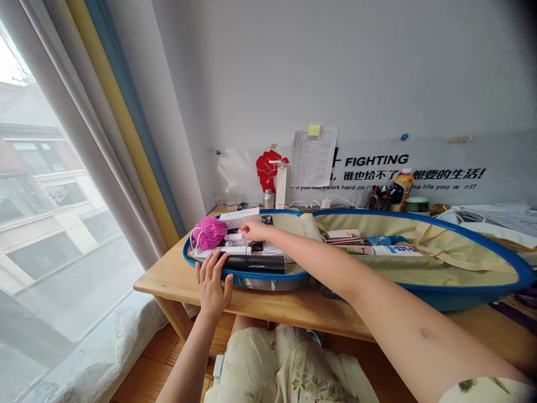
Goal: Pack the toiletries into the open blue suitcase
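Observation:
An unfolded toiletry case (350, 214) with a blue rim and beige lining lies on the wooden table. My left hand (213, 282) rests over the near edge of its left half, fingers apart, beside a long black item (262, 263). Into that same half reaches my right hand (255, 230), its fingers pinched among small white tubes (235, 250). What they grip, if anything, I cannot make out. A pink bath puff (210, 233) sits at the left end, with a white printed box (240, 217) next to it.
Toothpaste (396, 250) and other tubes lie in the case's right half. Behind it stand a white lamp-like stand (281, 184), a small silver bottle (268, 198), an orange bottle (401, 190) and a green jar (417, 205). A curtained window is at left.

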Motion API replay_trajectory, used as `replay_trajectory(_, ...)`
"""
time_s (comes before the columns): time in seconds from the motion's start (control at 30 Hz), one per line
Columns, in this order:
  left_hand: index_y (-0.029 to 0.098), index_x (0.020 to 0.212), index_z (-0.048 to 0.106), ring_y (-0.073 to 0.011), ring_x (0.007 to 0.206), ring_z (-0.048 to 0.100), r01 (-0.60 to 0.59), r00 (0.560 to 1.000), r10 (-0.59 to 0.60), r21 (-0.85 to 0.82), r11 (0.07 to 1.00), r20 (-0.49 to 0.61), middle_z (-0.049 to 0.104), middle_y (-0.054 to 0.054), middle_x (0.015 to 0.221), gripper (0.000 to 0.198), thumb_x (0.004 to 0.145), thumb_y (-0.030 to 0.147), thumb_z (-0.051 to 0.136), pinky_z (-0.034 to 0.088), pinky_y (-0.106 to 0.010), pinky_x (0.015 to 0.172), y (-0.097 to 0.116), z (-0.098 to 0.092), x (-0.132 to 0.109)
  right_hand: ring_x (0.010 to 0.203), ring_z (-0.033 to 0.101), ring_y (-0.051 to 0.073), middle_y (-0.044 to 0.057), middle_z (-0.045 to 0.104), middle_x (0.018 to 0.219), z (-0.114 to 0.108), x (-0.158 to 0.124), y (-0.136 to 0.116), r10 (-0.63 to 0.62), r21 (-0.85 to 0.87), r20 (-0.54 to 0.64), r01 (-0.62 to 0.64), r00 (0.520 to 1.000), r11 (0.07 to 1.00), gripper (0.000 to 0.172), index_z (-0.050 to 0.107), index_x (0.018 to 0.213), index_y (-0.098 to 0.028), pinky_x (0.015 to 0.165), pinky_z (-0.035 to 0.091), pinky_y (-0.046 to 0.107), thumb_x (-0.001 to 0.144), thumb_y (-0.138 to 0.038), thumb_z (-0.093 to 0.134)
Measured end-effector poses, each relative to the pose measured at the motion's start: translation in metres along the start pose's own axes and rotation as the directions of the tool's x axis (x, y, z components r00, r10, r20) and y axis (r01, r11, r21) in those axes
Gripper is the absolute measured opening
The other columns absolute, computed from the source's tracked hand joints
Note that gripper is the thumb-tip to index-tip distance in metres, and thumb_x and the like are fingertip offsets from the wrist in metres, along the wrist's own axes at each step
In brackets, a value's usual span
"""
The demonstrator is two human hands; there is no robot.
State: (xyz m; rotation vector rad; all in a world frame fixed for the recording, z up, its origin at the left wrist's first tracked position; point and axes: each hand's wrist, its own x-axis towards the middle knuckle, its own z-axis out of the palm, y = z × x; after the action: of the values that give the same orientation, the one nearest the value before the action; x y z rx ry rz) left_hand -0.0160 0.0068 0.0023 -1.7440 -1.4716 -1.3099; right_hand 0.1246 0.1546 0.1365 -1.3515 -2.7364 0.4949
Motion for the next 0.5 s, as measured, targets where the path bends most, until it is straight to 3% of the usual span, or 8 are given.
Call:
replay_trajectory(0.33, 0.020, 0.136, 0.055, -0.0267, 0.136, 0.043, 0.021, 1.000, -0.021, 0.023, 1.000, 0.014, 0.056, -0.014, 0.140, 0.050, 0.099, 0.046, 0.034, 0.016, -0.047, 0.120, -0.001, 0.000, -0.001, 0.100, 0.063, 0.018, 0.006, 0.065, 0.114, 0.005, -0.008, -0.004, -0.039, 0.145, 0.056, 0.031, 0.998, 0.989, 0.032, 0.064, 0.112, -0.015, 0.087, 0.055, 0.039, 0.093, -0.041, 0.058)
replay_trajectory(0.5, 0.020, 0.137, 0.055, -0.0268, 0.135, 0.044, 0.016, 1.000, -0.016, 0.017, 1.000, 0.006, 0.056, -0.014, 0.140, 0.050, 0.099, 0.045, 0.034, 0.016, -0.047, 0.120, -0.001, 0.000, -0.001, 0.096, 0.066, 0.014, 0.006, 0.072, 0.109, -0.022, -0.017, 0.014, -0.046, 0.277, -0.011, 0.048, 0.999, 0.960, 0.023, 0.069, 0.109, -0.015, 0.085, 0.052, 0.026, 0.093, -0.027, 0.059)
